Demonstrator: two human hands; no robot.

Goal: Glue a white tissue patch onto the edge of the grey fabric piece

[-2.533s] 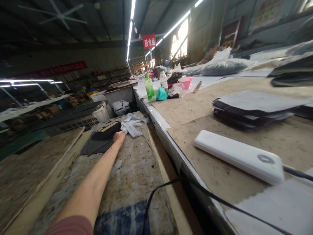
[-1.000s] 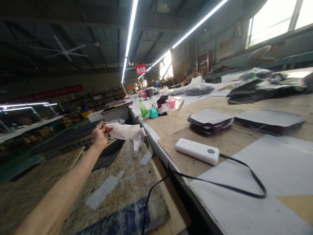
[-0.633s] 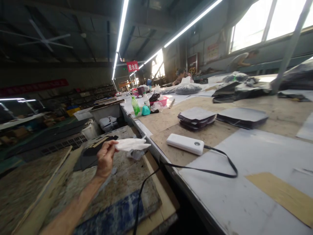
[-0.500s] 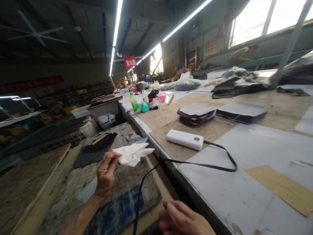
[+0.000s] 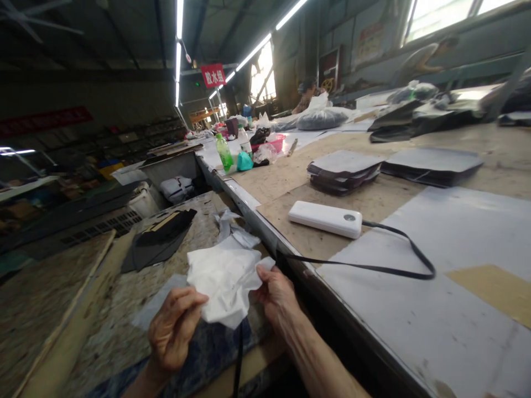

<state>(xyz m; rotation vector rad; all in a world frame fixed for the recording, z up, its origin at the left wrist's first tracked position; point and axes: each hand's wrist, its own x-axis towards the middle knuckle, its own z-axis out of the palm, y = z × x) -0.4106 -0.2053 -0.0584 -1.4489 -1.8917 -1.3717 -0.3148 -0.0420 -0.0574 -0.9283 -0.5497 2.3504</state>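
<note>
A thin white sheet (image 5: 226, 276), wrinkled and spread out, hangs between my two hands above the worn board. My left hand (image 5: 174, 326) pinches its lower left edge between thumb and fingers. At the sheet's right edge, my right hand (image 5: 276, 290) has closed its fingers on a corner. Just beyond the sheet lie crumpled whitish scraps (image 5: 244, 236). Dark flat pieces (image 5: 160, 240) rest on the board to the left. Part of a pale translucent piece (image 5: 160, 298) shows beside my left hand.
On the right table (image 5: 373, 298) lie a white power bank (image 5: 326, 218) with a black cable (image 5: 421, 257), two stacks of grey-topped sheets (image 5: 346, 168) and a tan piece (image 5: 493, 290). A green bottle (image 5: 224, 152) stands farther back. People are in the background.
My right hand has moved up and left and taken hold of the white sheet. The sheet has opened out wider, and my left hand is lower. The view has shifted.
</note>
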